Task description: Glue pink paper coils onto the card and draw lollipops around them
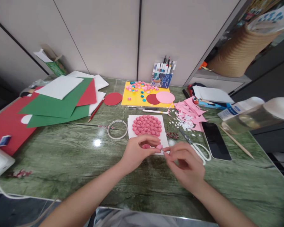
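Pink paper piece [159, 147], one — over the near right part of the white card [165, 137]. Left hand [134, 152]: thumb and fingertips pinched on it. Right hand [186, 164]: thumb and forefinger nearly together at its right end; whether they grip, cannot tell. Step, seemingly: shaping the piece by fingertip. Next move, as judged: light, steady pressure. Pink rosettes [147, 124], clustered on the card. Tape roll [117, 138], left of the card. Scissors [196, 148] and phone [216, 140], right of it — the tighter side. Yellow sheet [132, 100], beyond it. Green table [85, 164]: wider room left of the card, toward the near edge.
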{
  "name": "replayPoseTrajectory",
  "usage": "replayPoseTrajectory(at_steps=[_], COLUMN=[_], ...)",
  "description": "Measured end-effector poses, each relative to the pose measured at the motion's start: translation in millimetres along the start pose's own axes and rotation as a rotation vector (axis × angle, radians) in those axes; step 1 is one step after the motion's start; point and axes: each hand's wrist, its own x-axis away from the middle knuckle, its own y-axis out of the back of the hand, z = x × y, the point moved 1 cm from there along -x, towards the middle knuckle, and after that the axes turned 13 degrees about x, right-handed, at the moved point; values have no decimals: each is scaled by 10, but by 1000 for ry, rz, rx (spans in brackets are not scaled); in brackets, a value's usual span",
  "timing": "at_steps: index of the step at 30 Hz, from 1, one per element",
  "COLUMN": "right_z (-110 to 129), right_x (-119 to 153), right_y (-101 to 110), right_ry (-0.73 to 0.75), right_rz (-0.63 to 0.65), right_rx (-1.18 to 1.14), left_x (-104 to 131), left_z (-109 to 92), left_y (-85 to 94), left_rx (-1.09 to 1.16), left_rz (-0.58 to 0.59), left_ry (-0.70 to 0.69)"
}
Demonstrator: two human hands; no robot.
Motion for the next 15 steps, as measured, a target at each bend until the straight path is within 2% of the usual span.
replayPoseTrajectory(at_steps=[5,11,15], right_z=[-14,-29,-15], right_x=[6,23,9], right_y=[-3,-10,-3], right_ry=[-49,-34,-41], right_rz=[18,22,38], right_rx=[15,61,89], left_x=[6,25,30], left_z=[-27,-35,-10], left_y=[6,23,30], left_rx=[-103,-288,-328], left_rz=[18,84,99], left_ry=[-36,-179,-223])
